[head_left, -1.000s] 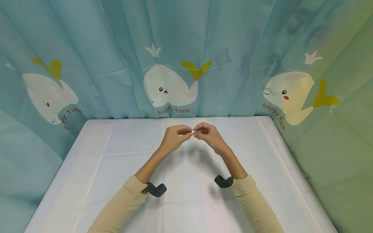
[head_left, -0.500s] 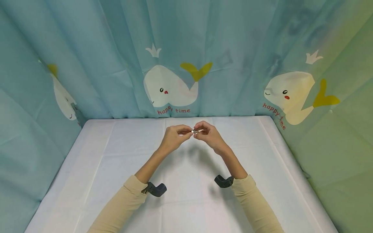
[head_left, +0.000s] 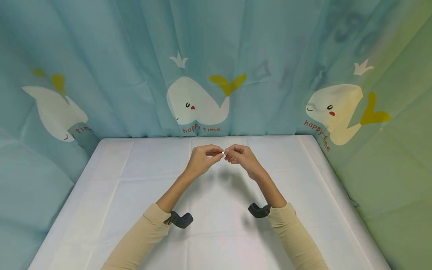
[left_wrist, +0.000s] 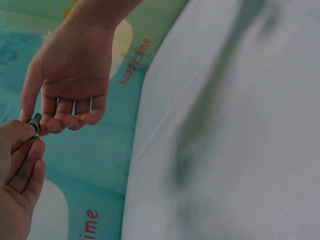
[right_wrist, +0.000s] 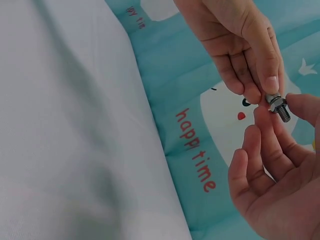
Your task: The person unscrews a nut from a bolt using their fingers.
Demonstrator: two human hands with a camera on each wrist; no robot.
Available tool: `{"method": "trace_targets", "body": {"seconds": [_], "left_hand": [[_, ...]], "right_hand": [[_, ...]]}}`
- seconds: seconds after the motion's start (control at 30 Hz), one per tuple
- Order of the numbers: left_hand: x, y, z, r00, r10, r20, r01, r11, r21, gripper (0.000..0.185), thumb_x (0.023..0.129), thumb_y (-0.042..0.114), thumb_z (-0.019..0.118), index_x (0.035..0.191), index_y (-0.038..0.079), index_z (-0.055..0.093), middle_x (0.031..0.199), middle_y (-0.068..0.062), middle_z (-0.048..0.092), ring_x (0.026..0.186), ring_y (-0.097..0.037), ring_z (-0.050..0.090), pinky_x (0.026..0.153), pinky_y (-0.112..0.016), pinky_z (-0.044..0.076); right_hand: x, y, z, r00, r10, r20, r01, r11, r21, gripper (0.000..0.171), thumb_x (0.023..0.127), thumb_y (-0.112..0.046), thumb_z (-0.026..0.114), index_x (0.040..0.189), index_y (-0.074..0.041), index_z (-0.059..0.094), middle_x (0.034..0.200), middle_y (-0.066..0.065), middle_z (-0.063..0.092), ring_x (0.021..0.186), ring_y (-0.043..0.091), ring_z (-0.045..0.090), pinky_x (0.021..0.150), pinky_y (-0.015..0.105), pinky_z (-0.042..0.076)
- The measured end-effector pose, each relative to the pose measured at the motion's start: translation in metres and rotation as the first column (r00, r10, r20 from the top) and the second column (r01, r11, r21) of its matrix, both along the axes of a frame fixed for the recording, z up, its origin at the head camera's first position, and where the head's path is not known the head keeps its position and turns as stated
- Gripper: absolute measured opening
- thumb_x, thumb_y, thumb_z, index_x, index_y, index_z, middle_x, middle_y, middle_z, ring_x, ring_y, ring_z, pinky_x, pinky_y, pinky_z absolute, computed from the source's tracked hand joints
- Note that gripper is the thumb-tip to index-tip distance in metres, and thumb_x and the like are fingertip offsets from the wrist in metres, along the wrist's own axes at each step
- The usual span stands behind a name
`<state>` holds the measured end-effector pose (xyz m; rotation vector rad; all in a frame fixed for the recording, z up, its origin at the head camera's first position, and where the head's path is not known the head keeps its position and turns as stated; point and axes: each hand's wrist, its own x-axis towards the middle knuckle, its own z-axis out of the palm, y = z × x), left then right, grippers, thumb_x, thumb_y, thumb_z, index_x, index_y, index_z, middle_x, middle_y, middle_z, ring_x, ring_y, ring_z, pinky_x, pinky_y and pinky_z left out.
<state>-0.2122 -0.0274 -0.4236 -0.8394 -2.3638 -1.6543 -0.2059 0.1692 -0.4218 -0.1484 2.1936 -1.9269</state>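
Note:
In the right wrist view a small metal bolt (right_wrist: pixel 285 114) has a hex nut (right_wrist: pixel 276 103) on its thread, with the threaded end pointing toward my right palm. My left hand (head_left: pixel 200 160) pinches the bolt's head end between thumb and fingers, mostly covering it. At the nut, the thumb and index fingertips of my right hand (head_left: pixel 245 159) pinch from two sides, while its other fingers curl loosely below. Both hands meet above the far part of the table. In the head view only a tiny bright bit of the metal shows between the fingertips.
A white-covered table (head_left: pixel 209 232) lies under both arms. Behind it and at the sides hang blue-green curtains (head_left: pixel 135 93) with printed whales. Dark wrist mounts (head_left: pixel 182 220) sit on both forearms.
My right thumb and fingers have shifted round the nut, and now hide the bolt's shank that showed earlier in the head view. My left hand stays in place. The left curtain has swayed.

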Motion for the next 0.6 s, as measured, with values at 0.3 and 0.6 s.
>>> {"method": "trace_targets", "body": {"seconds": [0.3, 0.6], "left_hand": [[0.0033, 0.0003, 0.0004, 1.000, 0.006, 0.006, -0.006, 1.000, -0.003, 0.010, 0.090, 0.005, 0.074, 0.099, 0.001, 0.077, 0.093, -0.007, 0.075, 0.085, -0.019, 0.072, 0.076, -0.028, 0.059], [0.0023, -0.0012, -0.0010, 1.000, 0.004, -0.002, -0.004, 1.000, -0.008, 0.011, 0.090, 0.005, 0.074, 0.099, 0.001, 0.077, 0.093, -0.008, 0.075, 0.085, -0.020, 0.072, 0.076, -0.029, 0.059]], "right_hand": [[0.0017, 0.0027, -0.0051, 0.997, 0.022, -0.073, -0.026, 0.998, -0.056, 0.018, 0.095, -0.011, 0.062, 0.106, 0.003, 0.066, 0.096, 0.010, 0.069, 0.090, 0.023, 0.064, 0.088, 0.036, 0.055], [0.0025, 0.0024, -0.0057, 0.984, 0.061, -0.169, -0.075, 0.994, -0.080, 0.016, 0.091, 0.000, 0.066, 0.106, 0.006, 0.062, 0.098, 0.009, 0.067, 0.088, 0.022, 0.064, 0.081, 0.030, 0.054]]}}
